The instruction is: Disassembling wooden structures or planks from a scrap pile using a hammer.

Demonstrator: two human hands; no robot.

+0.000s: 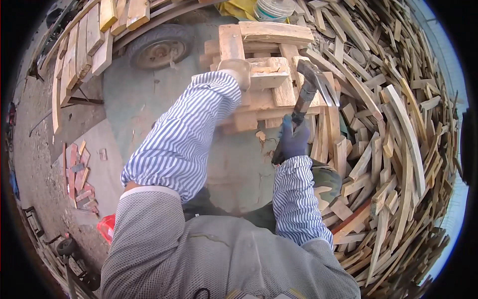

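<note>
My left hand, in a light work glove, rests on top of a wooden pallet piece and grips its upper block. My right hand, in a dark blue glove, is closed around the handle of a claw hammer. The hammer's metal head sits against the right side of the pallet's boards. Both arms wear blue-and-white striped sleeves. The pallet piece stands on a green-grey ground sheet in front of me.
A large heap of loose wooden slats fills the right side. A wheel with a tyre lies behind the pallet, with stacked planks at upper left. A white bucket stands at the top. Small wood scraps lie at left.
</note>
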